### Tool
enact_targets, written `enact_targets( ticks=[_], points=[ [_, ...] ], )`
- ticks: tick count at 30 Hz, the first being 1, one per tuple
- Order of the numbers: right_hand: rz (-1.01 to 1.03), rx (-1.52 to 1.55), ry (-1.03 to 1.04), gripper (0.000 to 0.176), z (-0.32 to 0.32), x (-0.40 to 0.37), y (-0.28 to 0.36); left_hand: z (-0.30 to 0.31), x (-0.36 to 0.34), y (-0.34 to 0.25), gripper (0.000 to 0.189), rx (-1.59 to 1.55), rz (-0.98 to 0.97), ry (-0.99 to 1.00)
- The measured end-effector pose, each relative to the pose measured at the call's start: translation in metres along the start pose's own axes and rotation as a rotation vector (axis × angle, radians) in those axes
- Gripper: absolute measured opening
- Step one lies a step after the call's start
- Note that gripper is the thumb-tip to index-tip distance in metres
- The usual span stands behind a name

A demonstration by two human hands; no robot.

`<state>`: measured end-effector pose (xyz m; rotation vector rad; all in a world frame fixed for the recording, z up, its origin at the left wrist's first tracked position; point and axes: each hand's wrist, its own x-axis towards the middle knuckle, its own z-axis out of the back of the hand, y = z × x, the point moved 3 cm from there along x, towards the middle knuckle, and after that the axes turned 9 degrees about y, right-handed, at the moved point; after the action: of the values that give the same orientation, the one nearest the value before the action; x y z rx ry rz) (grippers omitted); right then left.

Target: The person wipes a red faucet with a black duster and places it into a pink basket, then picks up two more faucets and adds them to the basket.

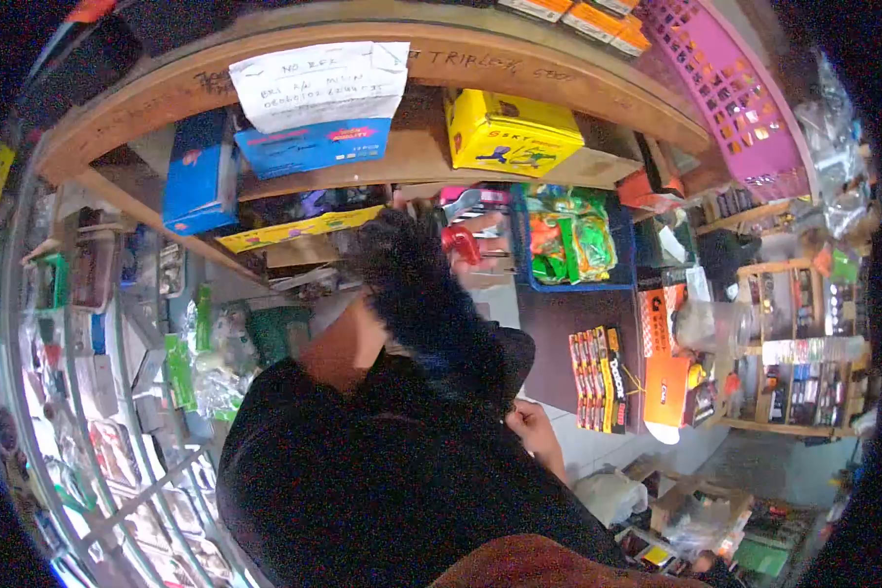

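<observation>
Neither my left hand nor my right hand can be made out. A person in black clothing (392, 490) with blurred dark hair (402, 255) fills the middle of the view, close in front. Beyond the hair, that person's raised hand (492, 243) is at a red object (461, 245), beside a blue basket (632, 265) of green and orange packets (570, 235). The person's other hand (537, 436) hangs lower, its fingers curled; whether it holds anything is unclear. Reddish-brown cloth (529, 563) shows at the bottom edge.
A wooden shelf (617, 83) holds blue boxes (309, 147) and a yellow box (510, 132). A pink basket (735, 88) hangs at the upper right. Orange boxes (666, 387) and red-black packs (598, 377) lie right. Glass-fronted shelving (118, 372) stands left. Cartons (706, 505) sit lower right.
</observation>
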<state>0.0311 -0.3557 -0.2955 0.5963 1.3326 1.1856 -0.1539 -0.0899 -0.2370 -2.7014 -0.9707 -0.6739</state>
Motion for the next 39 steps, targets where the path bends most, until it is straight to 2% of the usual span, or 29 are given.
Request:
enact_targets(
  ticks=[1, 3, 4, 5, 6, 7, 9, 11, 13, 14, 15, 17, 19, 21, 22, 23, 25, 27, 28, 29, 30, 31, 32, 33, 35, 36, 37, 39],
  points=[
    [-0.019, 0.05, -0.019, 0.027, 0.003, 0.004, -0.002, 0.0, -0.005, -0.002, 0.075, 0.014, -0.006, -0.014],
    [-0.035, 0.099, -0.029, 0.028, 0.001, 0.012, 0.007, -0.025, -0.004, -0.009, 0.072, 0.094, -0.169, -0.188],
    [-0.059, 0.205, -0.089, 0.029, -0.002, 0.014, 0.01, -0.002, -0.012, -0.019, 0.071, 0.094, -0.282, -0.388],
    [-0.083, 0.312, -0.155, 0.029, -0.003, 0.015, 0.01, -0.026, -0.005, -0.012, 0.073, 0.039, -0.212, -0.309],
    [0.061, 0.262, -0.18, 0.03, -0.008, 0.017, -0.002, -0.028, -0.003, -0.011, 0.074, -0.031, -0.228, -0.222],
    [0.068, 0.262, -0.187, 0.03, -0.004, 0.013, -0.014, -0.029, 0.0, -0.011, 0.075, -0.102, -0.242, -0.135],
    [0.01, 0.04, -0.025, 0.029, -0.006, 0.006, 0.003, -0.009, 0.01, -0.009, 0.071, 0.152, -0.005, 0.092],
    [0.017, 0.039, -0.069, 0.028, -0.006, 0.005, -0.003, -0.004, 0.01, -0.005, 0.075, 0.153, -0.026, 0.028],
    [0.069, 0.276, -0.207, 0.028, -0.006, 0.001, -0.018, 0.0, 0.008, -0.004, 0.08, -0.155, -0.138, -0.329],
    [0.068, 0.279, -0.215, 0.028, -0.006, -0.001, -0.017, -0.021, 0.012, 0.004, 0.084, -0.44, -0.094, -0.12],
    [0.007, 0.22, -0.174, 0.028, -0.008, -0.004, -0.017, -0.02, 0.014, 0.007, 0.084, -0.441, -0.086, -0.121],
    [-0.051, 0.167, -0.136, 0.029, -0.01, -0.007, -0.011, -0.008, 0.017, 0.01, 0.082, 0.054, -0.02, -0.186],
    [0.006, 0.106, -0.116, 0.029, -0.011, -0.007, 0.0, 0.014, 0.023, 0.011, 0.082, 0.021, 0.05, 0.091],
    [0.008, 0.21, -0.174, 0.03, -0.01, -0.001, -0.008, -0.019, 0.024, 0.011, 0.076, 0.134, 0.074, -0.049],
    [0.0, 0.304, -0.228, 0.03, -0.011, -0.001, -0.014, -0.015, 0.025, 0.009, 0.067, -0.04, -0.1, -0.319],
    [-0.001, 0.315, -0.232, 0.03, -0.014, 0.0, -0.012, -0.019, 0.021, 0.007, 0.062, 0.131, 0.025, -0.218],
    [0.001, 0.134, -0.194, 0.031, -0.017, 0.0, -0.006, -0.02, 0.026, 0.007, 0.074, 0.004, -0.064, -0.198],
    [0.009, 0.095, -0.155, 0.032, -0.02, 0.0, 0.008, 0.019, 0.022, 0.007, 0.075, 0.109, 0.071, 0.115],
    [0.004, 0.11, -0.161, 0.031, -0.019, 0.0, 0.006, 0.012, 0.027, 0.005, 0.075, 0.091, 0.102, 0.221],
    [-0.002, 0.125, -0.166, 0.03, -0.019, 0.0, 0.003, 0.005, 0.024, 0.005, 0.075, 0.089, 0.096, 0.218],
    [-0.007, 0.125, -0.163, 0.03, -0.019, 0.002, -0.001, -0.008, 0.022, 0.004, 0.077, -0.064, -0.002, 0.057],
    [-0.026, 0.252, -0.223, 0.029, -0.019, 0.003, -0.006, -0.012, 0.019, 0.003, 0.078, -0.216, -0.099, -0.106],
    [-0.044, 0.379, -0.285, 0.028, -0.019, 0.003, -0.008, -0.007, 0.021, 0.001, 0.076, -0.404, -0.102, -0.239],
    [-0.047, 0.381, -0.286, 0.028, -0.017, 0.002, -0.007, -0.006, 0.021, 0.002, 0.076, -0.406, -0.102, -0.242],
    [0.003, 0.096, -0.151, 0.029, -0.014, 0.002, 0.003, -0.003, 0.022, 0.003, 0.083, 0.207, 0.017, -0.23],
    [0.003, 0.099, -0.152, 0.029, -0.013, 0.001, 0.006, 0.008, 0.026, 0.002, 0.083, 0.036, 0.062, -0.073],
    [-0.008, 0.082, -0.138, 0.029, -0.012, 0.001, 0.01, 0.015, 0.021, 0.0, 0.082, -0.007, 0.075, -0.111],
    [-0.015, 0.072, -0.122, 0.029, -0.013, 0.004, 0.006, 0.02, 0.026, 0.001, 0.078, -0.032, 0.048, 0.064]
  ],
)
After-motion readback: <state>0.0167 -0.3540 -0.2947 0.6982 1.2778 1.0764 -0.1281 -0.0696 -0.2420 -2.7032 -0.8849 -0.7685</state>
